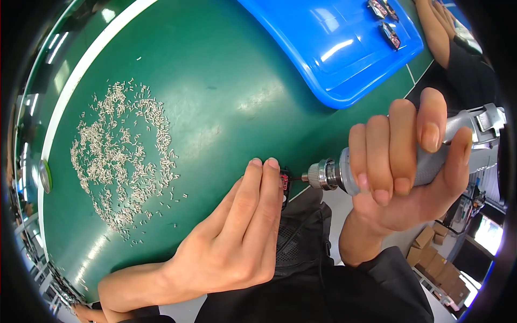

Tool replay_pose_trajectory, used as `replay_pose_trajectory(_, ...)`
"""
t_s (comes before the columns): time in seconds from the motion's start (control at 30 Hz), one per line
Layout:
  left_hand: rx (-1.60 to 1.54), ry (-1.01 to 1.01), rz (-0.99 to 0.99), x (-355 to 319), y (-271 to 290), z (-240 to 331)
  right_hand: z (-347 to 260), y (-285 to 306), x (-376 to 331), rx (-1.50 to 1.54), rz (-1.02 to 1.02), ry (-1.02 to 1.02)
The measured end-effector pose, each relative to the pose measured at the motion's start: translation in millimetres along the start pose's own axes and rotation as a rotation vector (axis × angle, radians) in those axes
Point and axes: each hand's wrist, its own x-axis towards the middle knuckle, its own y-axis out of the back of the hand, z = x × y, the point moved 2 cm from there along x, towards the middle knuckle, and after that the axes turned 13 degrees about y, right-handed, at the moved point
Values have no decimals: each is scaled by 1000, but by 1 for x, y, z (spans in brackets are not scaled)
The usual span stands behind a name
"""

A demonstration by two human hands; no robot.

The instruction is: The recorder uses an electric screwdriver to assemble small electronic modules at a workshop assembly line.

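**A:** Status on the hands?

**B:** Right hand [401, 161] is wrapped tight around a grey electric screwdriver [431, 156]. All four fingers [388, 145] curl over the barrel, thumb underneath. Full fist, no gap. Tool lies nearly horizontal, chrome chuck [323, 174] pointing toward the left hand.

**A:** And the left?

**B:** Left hand [237, 237] lies flat-ish on the green table [215, 81], fingers straight and pressed together. The fingertips [264, 164] pin a small dark part [284, 180] with a pink spot at the table's near edge. Not a wrapped grip, more a press-and-pinch. Can't tell how much of the part the thumb touches; it's hidden.

**A:** Where's the part relative to the driver?

**B:** Right at the bit tip, just left of the chuck. Bit looks to be touching it; too small to be sure.

**A:** Anything else around the part?

**B:** Scatter of small silvery pins [121, 156] well to its left on the table. Blue plastic tray [334, 48] beyond it, up and to the right, with a few similar small parts [388, 24] inside. Another person's arm [439, 32] past the tray. Cardboard boxes [436, 264] on the floor below right of the part.
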Motion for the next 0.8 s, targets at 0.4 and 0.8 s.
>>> replay_pose_trajectory(0.4,-139,-9,-66,16,12,2,-5,-18,3,-156,-41,16)
replay_pose_trajectory(0.8,-177,53,-272,-6,39,-6,-3,-23,-8,288,-183,-36)
